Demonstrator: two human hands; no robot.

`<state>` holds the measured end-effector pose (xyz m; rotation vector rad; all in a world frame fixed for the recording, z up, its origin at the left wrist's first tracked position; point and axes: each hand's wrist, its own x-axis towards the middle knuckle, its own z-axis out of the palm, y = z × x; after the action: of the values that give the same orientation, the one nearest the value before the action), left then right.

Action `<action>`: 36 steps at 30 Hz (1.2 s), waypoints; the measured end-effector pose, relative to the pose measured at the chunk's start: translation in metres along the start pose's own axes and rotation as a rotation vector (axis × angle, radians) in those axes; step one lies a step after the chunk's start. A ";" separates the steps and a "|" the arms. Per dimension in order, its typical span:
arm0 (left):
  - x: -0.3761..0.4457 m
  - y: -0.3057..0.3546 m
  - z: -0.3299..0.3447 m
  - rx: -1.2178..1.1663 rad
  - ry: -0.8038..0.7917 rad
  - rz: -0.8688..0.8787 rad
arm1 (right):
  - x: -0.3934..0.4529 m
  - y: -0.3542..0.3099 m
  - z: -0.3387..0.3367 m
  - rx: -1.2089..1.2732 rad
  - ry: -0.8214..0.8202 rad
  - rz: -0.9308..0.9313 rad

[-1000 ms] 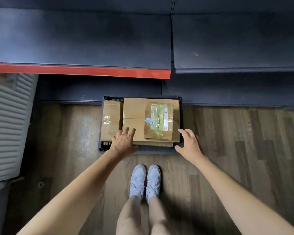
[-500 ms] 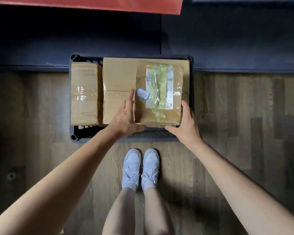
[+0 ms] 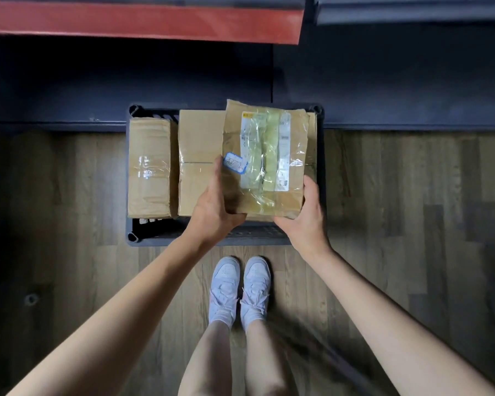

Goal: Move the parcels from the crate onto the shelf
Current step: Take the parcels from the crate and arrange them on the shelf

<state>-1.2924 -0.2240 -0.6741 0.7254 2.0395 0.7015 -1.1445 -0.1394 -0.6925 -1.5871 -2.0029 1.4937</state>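
Since half a second ago, both hands are closing further round the labelled parcel and its far edge is tilting up off the box under it; earlier they were only resting at its near corners.

Nearest: white lace-up trainers (image 3: 239, 287) are standing on the wood-plank floor (image 3: 412, 224), toes just short of the crate, so the person is bending over the load.

Left hand (image 3: 215, 208) is gripping the near-left corner of the crumpled brown cardboard parcel with taped clear-film label and small blue sticker (image 3: 265, 161), thumb on the near edge, fingers running up its left side. Right hand (image 3: 305, 217) is gripping the near-right corner the same way. Opposite corners are probably being held to keep the soft, dented box level while lifting.

That parcel is hanging over the right half of the dark plastic slatted crate (image 3: 155, 235), above a plain flat brown carton (image 3: 199, 164) lying in the crate's middle. A narrow taped brown carton (image 3: 149, 167) is lying in the crate's left part, beside the flat one. So the top item is being taken first.

Beyond, the crate is butting against a dark lower shelf (image 3: 412, 81); above it a red-edged shelf board (image 3: 143, 21) is overhanging. Which level is the target, cannot tell.
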 end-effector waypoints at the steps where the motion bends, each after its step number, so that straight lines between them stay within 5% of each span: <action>1: -0.006 0.007 -0.006 -0.007 0.013 0.015 | -0.003 -0.008 -0.005 0.008 0.002 -0.009; 27: -0.232 0.286 -0.267 -0.081 0.489 0.564 | -0.156 -0.391 -0.180 0.113 0.097 -0.634; 36: -0.276 0.371 -0.343 -0.019 0.667 0.794 | -0.192 -0.501 -0.232 0.148 0.248 -0.875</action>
<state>-1.3619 -0.2407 -0.1024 1.4656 2.2850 1.5746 -1.2275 -0.1223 -0.1143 -0.6223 -1.9682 0.9963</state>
